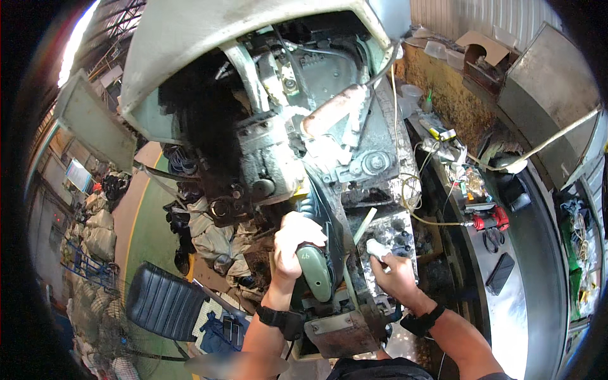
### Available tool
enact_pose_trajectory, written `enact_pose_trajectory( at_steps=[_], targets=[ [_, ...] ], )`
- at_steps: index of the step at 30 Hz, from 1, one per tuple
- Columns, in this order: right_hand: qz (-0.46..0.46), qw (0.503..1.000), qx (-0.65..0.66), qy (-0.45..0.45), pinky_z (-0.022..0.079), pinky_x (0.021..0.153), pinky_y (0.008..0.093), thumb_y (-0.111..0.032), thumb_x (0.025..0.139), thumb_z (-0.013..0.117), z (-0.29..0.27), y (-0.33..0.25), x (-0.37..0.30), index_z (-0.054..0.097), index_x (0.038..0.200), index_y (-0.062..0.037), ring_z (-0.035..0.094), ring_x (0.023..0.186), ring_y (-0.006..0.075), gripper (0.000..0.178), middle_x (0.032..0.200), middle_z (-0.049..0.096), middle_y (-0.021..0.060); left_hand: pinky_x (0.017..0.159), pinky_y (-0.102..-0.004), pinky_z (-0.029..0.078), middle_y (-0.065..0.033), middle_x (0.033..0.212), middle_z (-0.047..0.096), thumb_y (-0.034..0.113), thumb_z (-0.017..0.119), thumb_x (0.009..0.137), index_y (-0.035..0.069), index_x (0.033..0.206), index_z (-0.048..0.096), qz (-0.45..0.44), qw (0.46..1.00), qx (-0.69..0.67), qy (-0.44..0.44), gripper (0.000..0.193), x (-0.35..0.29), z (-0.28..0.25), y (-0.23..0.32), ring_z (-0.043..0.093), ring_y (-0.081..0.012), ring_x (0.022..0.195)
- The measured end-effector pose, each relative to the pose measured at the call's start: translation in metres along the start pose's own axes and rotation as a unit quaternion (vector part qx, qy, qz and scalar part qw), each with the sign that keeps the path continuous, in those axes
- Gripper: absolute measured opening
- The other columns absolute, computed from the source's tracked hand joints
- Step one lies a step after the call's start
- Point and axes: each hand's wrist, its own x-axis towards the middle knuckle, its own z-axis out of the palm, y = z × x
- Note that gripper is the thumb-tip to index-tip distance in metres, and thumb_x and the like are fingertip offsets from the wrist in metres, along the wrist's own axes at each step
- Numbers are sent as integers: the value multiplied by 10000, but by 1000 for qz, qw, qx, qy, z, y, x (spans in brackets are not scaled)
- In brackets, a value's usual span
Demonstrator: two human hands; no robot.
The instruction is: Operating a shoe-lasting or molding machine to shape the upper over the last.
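Note:
My left hand [291, 248] is closed over the side of a green shoe last [317, 278], below the head of a grimy machine [269, 152]. Dark material [330, 221] runs up along the last's right side. Strong light washes out the fingers of that hand, so their tips are hard to see. To the right, my right hand [397, 277] pinches a small white wad [378, 249] between thumb and fingers, above a stained metal plate [402, 229]. A pale stick-like piece [365, 225] stands slanted between the last and the wad. Dark bands circle both wrists.
On the right, a metal bench [503, 304] carries a red power tool [491, 220] with a hose and a black phone-like slab [500, 273]. A black padded chair [166, 301] stands at the left. Pale sacks [215, 234] lie behind it. A metal block [340, 332] sits close before me.

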Motion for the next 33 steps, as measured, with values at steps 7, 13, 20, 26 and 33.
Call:
enact_pose_trajectory(
  at_steps=[7,13,20,26,33],
  targets=[
    [5,1000,-16,13,501,518,440,-115,852,725,1,2,0,605,699,-34,640,575,385,211,625,623,193,1193,-369,288,-196,1424,557,95,457,1021,-59,1321,591,-238,940,-153,190,363,-39,-10,2,510,-266,1346],
    [38,999,-22,10,514,534,430,-133,869,717,-2,-14,5,627,739,-17,651,601,394,196,647,631,213,1102,-333,424,-190,1427,562,-53,546,948,-60,1358,557,-238,969,42,47,411,-63,-28,42,566,-255,1300],
    [32,998,-29,36,457,473,406,-171,883,728,-3,-15,2,650,754,17,628,513,357,241,645,621,232,848,-372,526,-194,1001,681,4,620,895,-61,1106,676,-189,958,216,9,228,-50,-36,50,670,-322,936],
    [187,968,148,-84,587,775,345,-289,923,727,-3,-55,15,692,1065,41,741,872,241,361,908,745,198,760,-417,503,-160,885,643,87,640,900,-20,918,672,-111,957,244,-107,113,-51,-65,43,625,-360,829],
    [81,993,3,-85,215,1211,477,-401,780,842,64,-137,21,206,1486,148,226,1462,477,1096,1512,251,390,671,-335,503,-133,836,682,53,677,891,-37,875,705,-242,962,22,-121,95,-45,-77,40,661,-240,748]
  ],
)
